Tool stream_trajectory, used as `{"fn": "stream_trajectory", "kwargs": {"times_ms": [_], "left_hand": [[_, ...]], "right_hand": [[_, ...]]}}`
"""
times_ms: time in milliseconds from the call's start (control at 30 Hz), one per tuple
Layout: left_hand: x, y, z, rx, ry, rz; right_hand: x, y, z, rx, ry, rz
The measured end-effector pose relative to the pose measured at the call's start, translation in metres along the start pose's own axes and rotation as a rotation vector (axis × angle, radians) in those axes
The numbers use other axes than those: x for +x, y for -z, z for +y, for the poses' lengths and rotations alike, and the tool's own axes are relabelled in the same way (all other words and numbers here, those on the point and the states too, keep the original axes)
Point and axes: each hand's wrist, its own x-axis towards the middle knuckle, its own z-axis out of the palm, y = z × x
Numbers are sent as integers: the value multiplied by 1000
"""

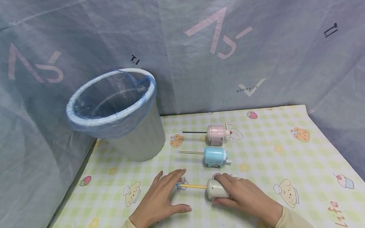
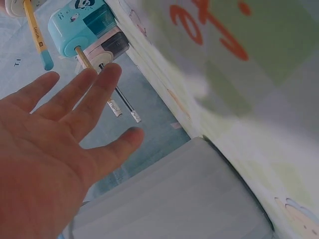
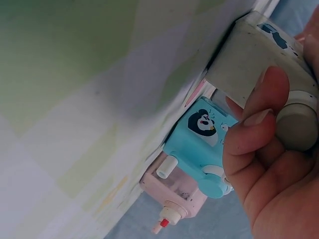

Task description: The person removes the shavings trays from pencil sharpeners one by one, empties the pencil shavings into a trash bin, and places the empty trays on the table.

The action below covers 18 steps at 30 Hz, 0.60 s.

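Left hand point(image 1: 163, 198) and right hand point(image 1: 246, 198) of a person in pale sleeves point(image 1: 293, 218), working over a checked, cartoon-printed tablecloth point(image 1: 262, 161). The left hand is spread, its fingers extended and its thumb held apart; it grasps nothing. The right hand grips the cream hand-crank pencil sharpener point(image 1: 217, 189), thumb along the near side and fingers over the top and far side. The right wrist view is dim and cropped, so whether any finger touches the crank cannot be told.

A yellow pencil point(image 1: 196, 186) projects from the cream sharpener toward the left hand and spans much of the space between the two hands. Its blue end lies just beside the left fingers, in the opening between them and the thumb, apparently without contact.

Just beyond the right hand lies a light-blue pencil sharpener point(image 1: 214, 155) with a gold-toned pencil point(image 1: 189, 152) inserted; beyond that, farther from both hands, is a pink pencil sharpener point(image 1: 216, 134) holding a black pencil point(image 1: 192, 131). Both pencils point to the left hand's side, roughly parallel to the yellow one.

Beyond the left hand and outward from it stands a pale wastebasket point(image 1: 148, 139) with a translucent blue liner point(image 1: 125, 128) folded over its rim. A grey-blue printed cloth point(image 1: 185, 63) hangs behind, farthest from the hands.
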Motion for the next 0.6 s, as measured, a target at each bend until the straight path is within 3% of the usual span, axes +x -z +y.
{"fn": "stream_trajectory", "kwargs": {"times_ms": [600], "left_hand": [[3,-5,-4,-40,0,8]], "right_hand": [[-3,10,2,1,-24,-46]]}}
